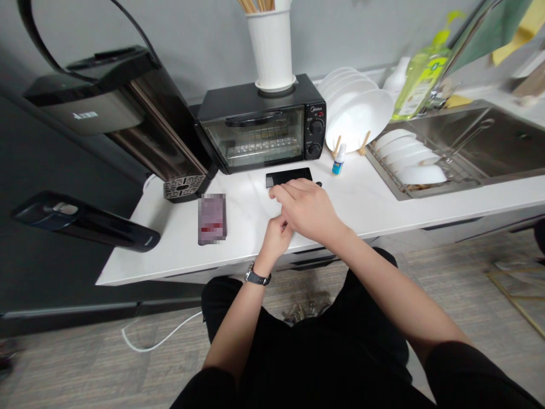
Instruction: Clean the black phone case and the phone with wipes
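Note:
My left hand (276, 238), with a dark watch (257, 276) on its wrist, is held near the counter's front edge with its fingers curled. Over it lies my right hand (307, 209), its fingers bent and pressed together against the left. Whatever may be between the two hands is hidden. Just beyond them a flat black rectangular object (289, 176) rests on the white counter (247, 216), partly covered by my right hand. A small spray bottle (338, 161) with a blue and yellow label stands upright to the right.
A toaster oven (264, 133) carries a white holder (271, 51) of chopsticks. Left are a drink dispenser (128, 113), a black flask (89, 221) and a blurred-out rectangular item (212, 218). Right are racked plates (361, 116), a soap bottle (423, 76) and a sink (489, 165) with bowls.

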Motion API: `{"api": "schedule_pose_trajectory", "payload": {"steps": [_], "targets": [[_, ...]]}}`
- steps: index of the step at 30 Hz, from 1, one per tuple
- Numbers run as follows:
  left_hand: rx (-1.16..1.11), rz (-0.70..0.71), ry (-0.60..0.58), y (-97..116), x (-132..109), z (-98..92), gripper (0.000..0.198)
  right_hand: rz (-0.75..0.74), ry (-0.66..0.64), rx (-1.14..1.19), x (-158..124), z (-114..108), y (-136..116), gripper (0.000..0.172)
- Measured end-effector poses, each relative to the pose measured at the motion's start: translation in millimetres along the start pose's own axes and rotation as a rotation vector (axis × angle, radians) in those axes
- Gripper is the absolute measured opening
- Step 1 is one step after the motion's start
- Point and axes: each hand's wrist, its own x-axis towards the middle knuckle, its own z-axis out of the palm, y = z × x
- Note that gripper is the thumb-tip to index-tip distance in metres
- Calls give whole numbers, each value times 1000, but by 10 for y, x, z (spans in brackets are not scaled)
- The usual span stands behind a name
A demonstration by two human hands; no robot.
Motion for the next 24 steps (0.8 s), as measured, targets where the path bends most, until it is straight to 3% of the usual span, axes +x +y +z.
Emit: {"api": "schedule_pose_trajectory", "payload": {"steps": [12,21,24], "targets": [[-6,0,-22,-27,20,26,24,24,24,28,-26,-50,61,23],[-37,5,-8,-67,13,42,25,199,132,80,-80,5,134,39],[-59,23,-15,-36,13,43,28,248,130,80,-87,-21,190,32]]}}
